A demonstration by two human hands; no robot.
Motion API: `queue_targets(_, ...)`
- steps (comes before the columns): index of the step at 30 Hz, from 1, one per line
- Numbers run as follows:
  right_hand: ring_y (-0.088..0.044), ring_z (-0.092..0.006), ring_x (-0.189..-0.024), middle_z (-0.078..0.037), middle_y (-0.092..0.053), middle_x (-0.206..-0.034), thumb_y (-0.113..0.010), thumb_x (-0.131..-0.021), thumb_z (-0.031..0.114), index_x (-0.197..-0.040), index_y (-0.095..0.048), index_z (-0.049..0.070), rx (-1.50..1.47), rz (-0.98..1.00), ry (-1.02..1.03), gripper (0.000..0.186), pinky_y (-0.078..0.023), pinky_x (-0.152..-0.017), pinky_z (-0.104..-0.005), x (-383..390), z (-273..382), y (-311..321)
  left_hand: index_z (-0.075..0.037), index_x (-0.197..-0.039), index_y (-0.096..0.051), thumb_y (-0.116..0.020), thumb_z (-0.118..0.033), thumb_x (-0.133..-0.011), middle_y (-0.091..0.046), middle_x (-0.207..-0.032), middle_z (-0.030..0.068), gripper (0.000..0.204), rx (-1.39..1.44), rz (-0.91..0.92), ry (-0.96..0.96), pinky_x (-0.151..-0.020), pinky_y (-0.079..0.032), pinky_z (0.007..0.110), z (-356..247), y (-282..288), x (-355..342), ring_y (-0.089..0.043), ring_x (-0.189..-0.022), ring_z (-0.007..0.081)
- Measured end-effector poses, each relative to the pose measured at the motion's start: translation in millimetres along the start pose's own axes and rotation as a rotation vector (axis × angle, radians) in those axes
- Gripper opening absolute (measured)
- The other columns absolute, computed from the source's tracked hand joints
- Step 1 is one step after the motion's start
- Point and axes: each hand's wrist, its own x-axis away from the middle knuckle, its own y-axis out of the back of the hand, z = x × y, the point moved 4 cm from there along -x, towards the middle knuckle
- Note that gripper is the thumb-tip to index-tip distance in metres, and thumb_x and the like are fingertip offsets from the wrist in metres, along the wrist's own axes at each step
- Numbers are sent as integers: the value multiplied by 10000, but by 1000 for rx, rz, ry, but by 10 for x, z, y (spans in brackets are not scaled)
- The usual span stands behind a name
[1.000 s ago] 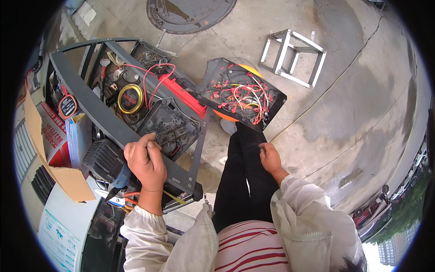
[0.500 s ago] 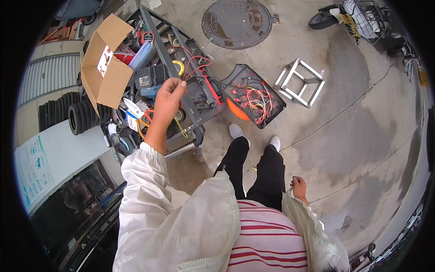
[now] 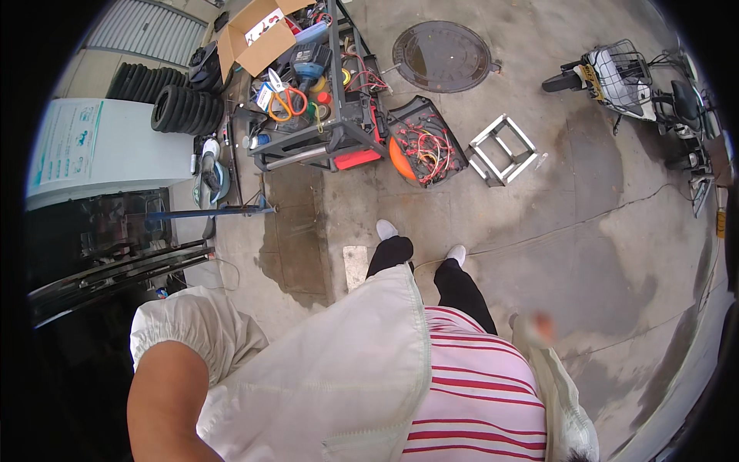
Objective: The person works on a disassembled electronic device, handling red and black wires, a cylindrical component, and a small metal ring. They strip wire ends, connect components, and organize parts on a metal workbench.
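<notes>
The person's right hand [image 3: 541, 328] hung at 4 o'clock, just past its off-white sleeve [image 3: 560, 381], too blurred to tell whether it was curled, spread or gripping anything. The left hand was out of view; only the bare left forearm [image 3: 169, 396] showed at 8 o'clock, so its grip could not be told either. Well apart from the right hand, a silvery, box-shaped metal frame [image 3: 521, 133] stood at 2 o'clock on the grey concrete floor [image 3: 585, 266]. Near it, at 1 o'clock, lay a black tray [image 3: 448, 136] heaped with tangled red and white wires [image 3: 435, 152]; a knock to its edge could tip it and spill them. At 11 o'clock, orange-handled scissors [image 3: 285, 98] with pale blades lay on a crowded dark-grey metal tool cart [image 3: 346, 138], and a jolt might slide them off. A thin dark cable [image 3: 614, 212] ran toward 3 o'clock near the white shoes [image 3: 456, 254], where a foot could catch; the dark, damp-looking patch [image 3: 294, 246] at 9 o'clock could cause a slip.
</notes>
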Motion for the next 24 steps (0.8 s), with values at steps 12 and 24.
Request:
queue_targets(12,-594,-312,-815,-139,-618,-858,-558,-826,180,-903,-631,48,-266,178,-300,169,-467,-724,-428,-126,-503,1177,-138,-778,-528,-507,-228,-823,-543,-758,23,103,-569,-385,240,-607,-398,332,248,-2033,314,-522,-675,163)
queue_targets(24,-615,-366,-819,-204,-640,-890,-531,-863,166,-930,-637,13,-636,256,-89,198,-490,-724,-462,-597,-255,1564,-150,-817,-535,-506,-249,-833,-547,-798,12,105,-263,-1111,1474,-640,-399,331,2193,-4868,2224,-523,-717,159)
